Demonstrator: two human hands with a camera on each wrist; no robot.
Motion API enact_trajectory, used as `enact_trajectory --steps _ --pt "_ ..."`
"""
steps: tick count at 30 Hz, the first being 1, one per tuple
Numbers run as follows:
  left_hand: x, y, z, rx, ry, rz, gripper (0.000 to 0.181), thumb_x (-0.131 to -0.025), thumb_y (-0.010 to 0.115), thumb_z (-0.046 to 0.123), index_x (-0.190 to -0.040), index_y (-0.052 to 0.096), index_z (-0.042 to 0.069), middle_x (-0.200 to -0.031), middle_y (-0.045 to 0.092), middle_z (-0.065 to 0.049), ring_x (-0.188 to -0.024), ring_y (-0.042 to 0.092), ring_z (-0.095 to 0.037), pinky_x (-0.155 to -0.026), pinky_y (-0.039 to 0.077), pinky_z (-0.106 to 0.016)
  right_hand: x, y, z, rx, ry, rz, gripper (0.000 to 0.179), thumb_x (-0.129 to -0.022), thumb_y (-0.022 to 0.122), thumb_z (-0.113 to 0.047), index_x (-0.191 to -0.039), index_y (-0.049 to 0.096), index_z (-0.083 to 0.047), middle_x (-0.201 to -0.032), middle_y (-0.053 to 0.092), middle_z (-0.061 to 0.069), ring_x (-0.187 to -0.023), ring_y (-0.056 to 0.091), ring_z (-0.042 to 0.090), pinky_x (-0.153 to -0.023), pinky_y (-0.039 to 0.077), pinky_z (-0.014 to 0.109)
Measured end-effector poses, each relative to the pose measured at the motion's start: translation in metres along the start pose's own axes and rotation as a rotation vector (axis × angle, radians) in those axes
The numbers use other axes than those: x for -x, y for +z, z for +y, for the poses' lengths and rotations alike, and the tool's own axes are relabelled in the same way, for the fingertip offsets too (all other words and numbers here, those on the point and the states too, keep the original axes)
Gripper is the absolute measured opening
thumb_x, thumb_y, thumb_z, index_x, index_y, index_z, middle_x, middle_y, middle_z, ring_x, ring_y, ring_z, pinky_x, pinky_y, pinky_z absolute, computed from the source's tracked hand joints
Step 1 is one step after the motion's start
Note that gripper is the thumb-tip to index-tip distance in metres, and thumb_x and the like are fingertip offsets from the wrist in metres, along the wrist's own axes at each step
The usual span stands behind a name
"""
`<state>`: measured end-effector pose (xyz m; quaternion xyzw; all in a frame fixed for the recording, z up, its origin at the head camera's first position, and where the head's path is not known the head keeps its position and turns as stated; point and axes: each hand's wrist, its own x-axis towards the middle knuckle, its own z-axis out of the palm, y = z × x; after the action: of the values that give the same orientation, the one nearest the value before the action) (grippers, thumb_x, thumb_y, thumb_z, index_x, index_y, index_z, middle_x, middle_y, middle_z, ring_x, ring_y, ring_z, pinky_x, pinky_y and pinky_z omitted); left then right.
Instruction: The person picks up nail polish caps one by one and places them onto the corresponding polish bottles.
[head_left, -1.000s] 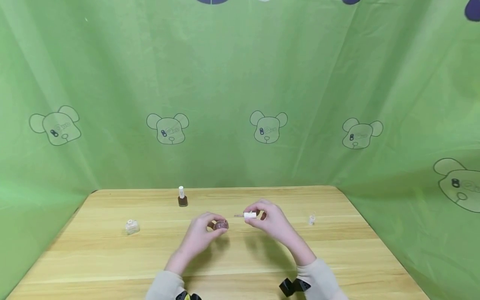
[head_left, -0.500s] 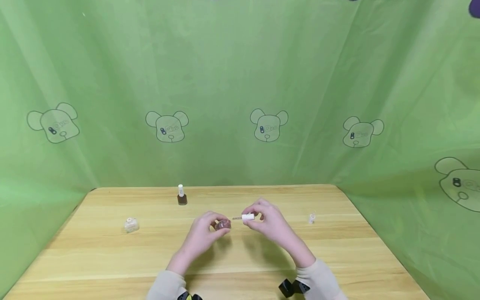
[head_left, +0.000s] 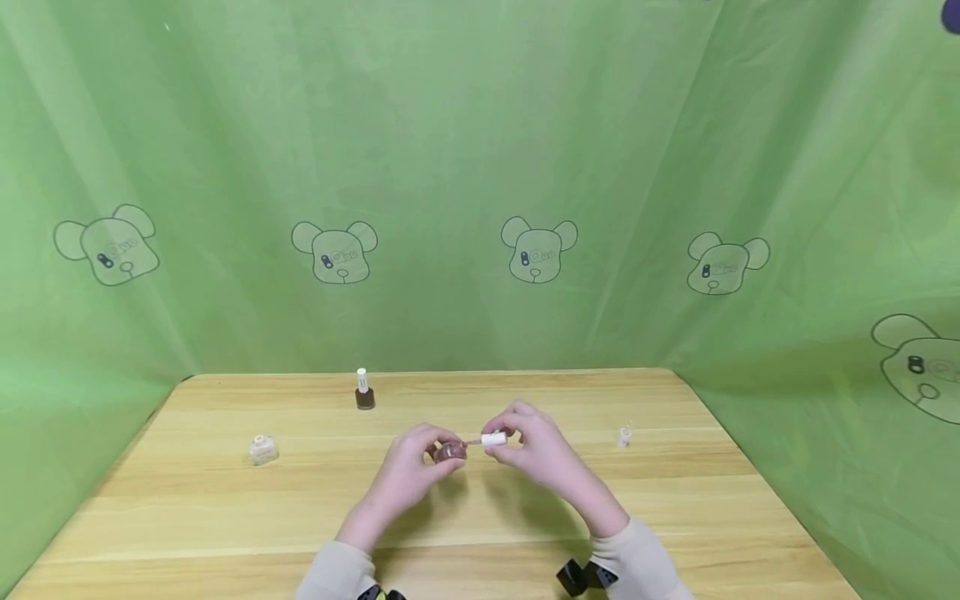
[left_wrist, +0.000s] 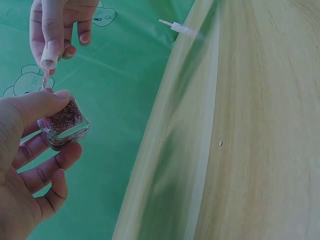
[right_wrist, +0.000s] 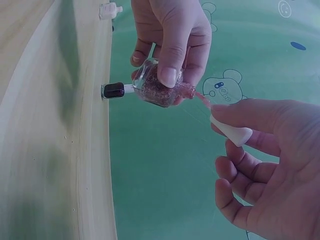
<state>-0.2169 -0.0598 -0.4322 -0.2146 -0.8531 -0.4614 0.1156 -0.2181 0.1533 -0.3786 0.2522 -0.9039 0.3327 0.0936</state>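
Observation:
My left hand (head_left: 412,468) holds a small glass nail polish bottle (left_wrist: 64,120) with reddish glitter inside, thumb on one side and fingers on the other. The bottle is tilted, its neck toward the right hand. Between thumb and fingers of my right hand (head_left: 536,446) is a white nail polish cap (right_wrist: 231,131). The cap's glitter-coated brush (right_wrist: 202,99) reaches the bottle's mouth; its tip seems to be at or just inside the opening. Both hands are above the table.
A dark nail polish bottle (head_left: 364,398) with a white cap stands at the back left. An uncapped clear bottle (head_left: 263,451) sits at the left. Another white cap with brush (head_left: 624,437) stands at the right of the wooden table (head_left: 225,517). A green curtain (head_left: 435,317) hangs behind.
My left hand has moved the bottle slightly right, and my right hand has brought the cap left and slightly down. The gap closed; the brush now meets the bottle's mouth.

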Motion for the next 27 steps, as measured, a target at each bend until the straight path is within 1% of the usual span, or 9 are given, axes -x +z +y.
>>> enact_trajectory --steps 8,14,19,23,27 --pt "0.001 0.001 0.002 -0.024 0.010 -0.009 0.021 -0.081 0.077 0.022 -0.101 0.071 0.017 -0.095 0.069 0.006 -0.083 0.059 -0.005 -0.076 0.052 -0.021 0.000 0.002 -0.001 0.011 0.007 -0.022 0.016 -0.080 0.077 -0.016 -0.095 0.072 -0.016 -0.090 0.061 -0.003 -0.086 0.053 0.009 -0.073 0.044 0.020" --pt "0.001 0.003 0.004 -0.052 0.017 -0.027 0.022 -0.081 0.077 0.024 -0.102 0.071 0.017 -0.096 0.069 0.007 -0.084 0.059 -0.005 -0.076 0.052 -0.022 0.000 0.004 -0.002 0.017 0.004 -0.035 0.017 -0.080 0.077 -0.015 -0.096 0.073 -0.015 -0.090 0.060 -0.006 -0.086 0.054 0.010 -0.076 0.045 0.023" --pt "0.002 0.004 0.006 -0.052 0.014 -0.039 0.022 -0.082 0.076 0.024 -0.102 0.071 0.017 -0.096 0.069 0.006 -0.084 0.058 -0.006 -0.076 0.054 -0.027 0.001 0.008 -0.003 0.017 0.000 -0.046 0.016 -0.079 0.077 -0.013 -0.095 0.073 -0.014 -0.091 0.060 -0.005 -0.086 0.054 0.010 -0.078 0.048 0.026" --pt "0.002 0.004 0.008 -0.050 0.020 -0.041 0.022 -0.082 0.076 0.024 -0.103 0.071 0.016 -0.097 0.069 0.005 -0.084 0.059 -0.006 -0.075 0.053 -0.025 0.001 0.010 -0.003 0.024 -0.009 -0.040 0.015 -0.079 0.077 -0.013 -0.094 0.073 -0.014 -0.090 0.060 -0.006 -0.086 0.054 0.010 -0.078 0.048 0.026" --pt "0.002 0.004 0.010 -0.044 0.021 -0.046 0.022 -0.082 0.076 0.023 -0.103 0.071 0.016 -0.096 0.069 0.005 -0.084 0.058 -0.006 -0.075 0.051 -0.021 0.001 0.013 -0.003 0.020 -0.016 -0.036 0.015 -0.079 0.077 -0.012 -0.093 0.073 -0.014 -0.089 0.060 -0.006 -0.085 0.053 0.009 -0.077 0.052 0.032"
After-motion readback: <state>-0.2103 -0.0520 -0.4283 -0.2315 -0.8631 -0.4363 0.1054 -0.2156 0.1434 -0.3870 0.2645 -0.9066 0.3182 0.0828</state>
